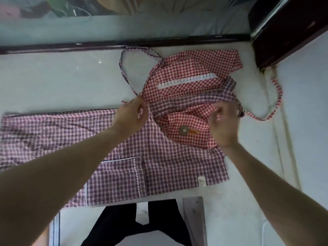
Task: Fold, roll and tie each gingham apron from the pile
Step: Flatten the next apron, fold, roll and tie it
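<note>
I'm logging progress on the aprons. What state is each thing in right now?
Purple apron: spread flat, unfolded, overlapping the red apron's near edge.
Red apron: rumpled, not folded or rolled.
Red neck strap: loose loop, untied.
Red tie: trailing loose, untied.
Left hand: pinching the purple apron's top edge.
Right hand: gripping bunched cloth.

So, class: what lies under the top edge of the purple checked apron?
The red gingham apron lies under the purple checked apron, its flower patch showing. How far it reaches beneath is hidden.
</note>
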Tool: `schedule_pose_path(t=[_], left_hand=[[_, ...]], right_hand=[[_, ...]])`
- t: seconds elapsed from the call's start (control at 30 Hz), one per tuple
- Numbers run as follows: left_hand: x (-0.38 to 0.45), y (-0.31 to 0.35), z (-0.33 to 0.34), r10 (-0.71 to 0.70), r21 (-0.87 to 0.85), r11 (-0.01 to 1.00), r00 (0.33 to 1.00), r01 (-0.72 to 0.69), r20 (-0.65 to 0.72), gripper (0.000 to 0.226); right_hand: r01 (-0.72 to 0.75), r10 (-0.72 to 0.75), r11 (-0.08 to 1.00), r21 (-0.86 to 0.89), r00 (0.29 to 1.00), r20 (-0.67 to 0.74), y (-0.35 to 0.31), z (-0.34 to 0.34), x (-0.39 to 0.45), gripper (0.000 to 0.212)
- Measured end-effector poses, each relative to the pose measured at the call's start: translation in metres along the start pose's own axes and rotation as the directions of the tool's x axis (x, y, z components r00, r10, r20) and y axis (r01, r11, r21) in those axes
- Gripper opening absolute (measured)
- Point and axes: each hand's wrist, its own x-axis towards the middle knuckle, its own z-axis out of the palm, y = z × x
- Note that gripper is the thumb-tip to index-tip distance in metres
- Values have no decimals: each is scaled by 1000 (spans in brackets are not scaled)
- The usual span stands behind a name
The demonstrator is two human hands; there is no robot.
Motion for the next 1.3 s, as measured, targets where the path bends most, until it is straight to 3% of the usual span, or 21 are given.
schedule_pose_path(t=[0.07, 0.13, 0.2, 0.27, 0.37, 0.5, 0.6, 0.67, 0.73, 0.8, 0.87, 1.0, 1.17, 1.23, 1.3], left_hand=[[-26, -7, 2, -17, 42, 999, 997, 14, 73, 8], [-50, -22, 3, -81, 29, 997, 987, 77, 140, 9], [-71, -39, 2, -157, 39, 987, 969, 153, 189, 12], [-91, -59, 1, -217, 76, 976, 947, 204, 236, 15], [-119, -86, -5, -293, 141, 955, 911, 262, 290, 14], [-143, -105, -20, -342, 268, 925, 900, 270, 272, 22], [-158, -113, -33, -381, 299, 903, 896, 309, 226, 36], [-171, -119, -41, -325, 190, 936, 934, 296, 147, 24], [-187, -128, -48, -234, 85, 970, 968, 226, 93, 19], [-200, -143, -50, -136, 67, 989, 985, 129, 105, 21], [-214, -163, -52, -105, 67, 993, 981, 95, 166, 20], [-240, -198, -52, -40, -13, 999, 982, 43, 184, 45], [-263, -193, -58, -100, 109, 991, 960, 73, 263, 52], [-273, -183, -61, -151, 160, 982, 932, 103, 328, 63], [-280, -177, -58, -181, 254, 964, 897, 80, 404, 76]], right_hand=[[156, -178, 982, 107, 952, 249, -45, 22, -47, 6], [165, -253, 963, 212, 822, 510, -74, 44, -85, 8], [90, -232, 967, 238, 694, 682, -90, 64, -108, 16], [-6, -126, 986, 165, 625, 770, -92, 75, -114, 28], [-95, 24, 994, 44, 614, 789, -88, 81, -116, 42], [-146, 129, 988, -40, 675, 726, -93, 88, -126, 50], [-102, 216, 971, -214, 752, 623, -104, 93, -143, 53], [-28, 139, 976, -216, 843, 519, -114, 95, -157, 44], [91, -43, 992, -86, 895, 444, -129, 98, -177, 31], [181, -153, 983, -11, 865, 477, -141, 102, -195, 32], [248, -191, 968, -20, 793, 579, -155, 110, -215, 43], [308, -187, 951, -39, 667, 721, -175, 120, -231, 65], [391, -63, 899, -199, 564, 824, -193, 123, -224, 88], [440, -30, 862, -250, 536, 844, -201, 123, -223, 87], [448, -43, 858, -250, 549, 835, -205, 123, -224, 66]])
